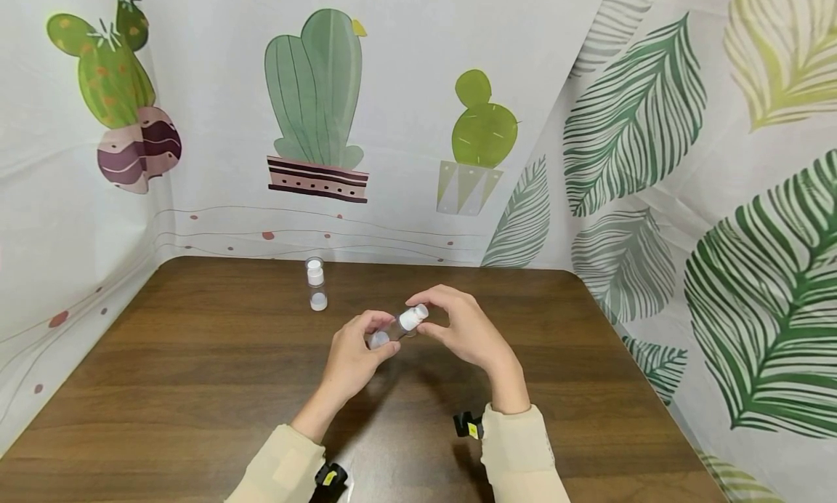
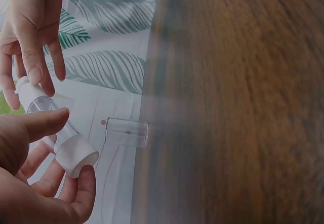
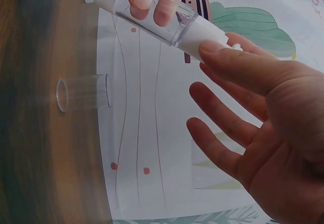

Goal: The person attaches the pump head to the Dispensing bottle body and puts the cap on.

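Note:
A small clear pump bottle with a white collar and a white base is held tilted above the table. My left hand grips its lower part, thumb on one side and fingers on the other. At the white pump top, my right hand pinches with thumb and index finger, while its other fingers stay spread. A clear cylindrical cap stands on the table behind the bottle, largely hidden by it in the head view.
A second clear bottle with a white pump, capped, stands near the back edge left of the hands. The brown wooden table meets a printed cloth at the back and sides. A black wrist device sits by the right sleeve.

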A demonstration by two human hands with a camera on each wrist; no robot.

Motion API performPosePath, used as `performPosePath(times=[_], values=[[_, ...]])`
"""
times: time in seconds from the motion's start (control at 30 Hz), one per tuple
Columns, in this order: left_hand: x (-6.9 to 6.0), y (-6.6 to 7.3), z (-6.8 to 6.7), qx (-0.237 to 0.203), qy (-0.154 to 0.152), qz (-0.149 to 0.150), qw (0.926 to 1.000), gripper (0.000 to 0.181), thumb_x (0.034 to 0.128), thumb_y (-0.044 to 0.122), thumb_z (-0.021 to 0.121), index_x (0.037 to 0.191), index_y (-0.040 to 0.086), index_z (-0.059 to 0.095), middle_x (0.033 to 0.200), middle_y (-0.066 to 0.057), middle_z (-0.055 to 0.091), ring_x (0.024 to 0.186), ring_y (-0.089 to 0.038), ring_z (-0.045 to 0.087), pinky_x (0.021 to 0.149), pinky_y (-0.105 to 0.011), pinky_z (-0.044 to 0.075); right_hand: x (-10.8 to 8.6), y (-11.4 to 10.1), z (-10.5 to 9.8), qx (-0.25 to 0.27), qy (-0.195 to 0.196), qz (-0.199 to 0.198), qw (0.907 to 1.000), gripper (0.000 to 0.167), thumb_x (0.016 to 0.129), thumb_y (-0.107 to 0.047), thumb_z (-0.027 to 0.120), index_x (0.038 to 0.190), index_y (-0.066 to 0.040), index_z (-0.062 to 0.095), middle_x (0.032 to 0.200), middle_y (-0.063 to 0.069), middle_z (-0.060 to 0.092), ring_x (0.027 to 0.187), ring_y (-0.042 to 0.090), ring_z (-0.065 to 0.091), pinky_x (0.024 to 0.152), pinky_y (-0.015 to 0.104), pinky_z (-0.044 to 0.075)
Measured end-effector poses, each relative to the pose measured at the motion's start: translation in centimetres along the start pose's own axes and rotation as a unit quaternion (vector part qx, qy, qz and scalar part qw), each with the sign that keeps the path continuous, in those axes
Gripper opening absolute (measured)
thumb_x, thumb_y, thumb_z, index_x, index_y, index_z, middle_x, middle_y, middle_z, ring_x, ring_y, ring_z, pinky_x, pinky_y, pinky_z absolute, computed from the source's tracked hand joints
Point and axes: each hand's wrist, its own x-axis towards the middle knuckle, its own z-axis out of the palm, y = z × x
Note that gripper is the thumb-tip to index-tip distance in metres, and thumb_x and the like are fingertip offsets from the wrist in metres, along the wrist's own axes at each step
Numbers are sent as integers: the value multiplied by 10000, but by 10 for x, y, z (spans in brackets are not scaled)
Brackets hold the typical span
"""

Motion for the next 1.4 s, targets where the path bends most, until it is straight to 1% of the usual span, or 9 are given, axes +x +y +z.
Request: performPosePath(times=[0.2,0.3,0.7,1.0,1.07,1.17,1.23,1.3,1.4], values=[[1,0,0,-36,-1,18,10000,395,825,92,906,1181,153,744,1168,-35,763,1112,-223,704,957,-511,543,1,1,3,28,-26,80,10000,345,871,-23,864,1177,-152,769,1122,-93,736,1065,100,656,978,378,547],[0,1,0,-29,-4,13,10000,397,825,95,907,1182,155,744,1166,-36,761,1109,-221,701,951,-502,543,1,1,3,47,-41,91,9999,324,875,-17,858,1163,-138,771,1104,-87,738,1054,104,659,975,384,549],[0,1,-1,-32,-20,13,10000,397,825,93,907,1183,147,742,1167,-42,760,1105,-224,701,936,-488,544,1,1,4,2,-104,255,9996,243,909,-103,850,1124,-169,757,1055,-111,721,1012,87,654,941,361,548],[1,1,-1,-29,-22,21,10000,396,826,91,907,1182,141,741,1169,-41,761,1116,-226,701,956,-494,545,3,0,5,-95,-80,391,9992,205,923,-156,848,1099,-175,745,1020,-115,714,984,78,663,908,348,548],[1,1,-1,-22,-25,21,10000,395,826,93,906,1182,140,741,1170,-39,762,1117,-225,701,960,-492,545,3,-1,5,-76,-74,471,9988,194,924,-167,849,1087,-171,744,1001,-103,716,982,132,689,895,354,547],[1,1,-1,-20,-18,27,10000,392,827,88,904,1181,139,742,1169,-40,762,1118,-230,702,964,-505,545,3,-3,5,-93,-46,577,9983,176,926,-186,850,1065,-173,742,975,-88,718,960,148,693,867,349,542],[1,1,-1,-32,-13,24,10000,392,826,82,902,1179,138,743,1169,-44,761,1119,-236,702,968,-519,544,3,-2,6,-104,-26,614,9981,172,927,-193,850,1059,-174,742,969,-76,721,950,153,691,852,345,537],[1,1,0,-54,-6,19,10000,391,825,74,902,1177,136,744,1169,-49,761,1120,-243,702,969,-531,543,3,-2,6,-124,-6,632,9979,172,928,-200,850,1060,-177,742,966,-73,724,935,109,671,838,338,535],[0,1,-1,-61,-6,1,10000,390,825,74,903,1176,137,744,1168,-49,761,1119,-244,701,968,-531,544,3,-1,6,-101,2,654,9978,204,925,-207,853,1094,-172,745,979,-74,731,950,115,679,845,349,537]])
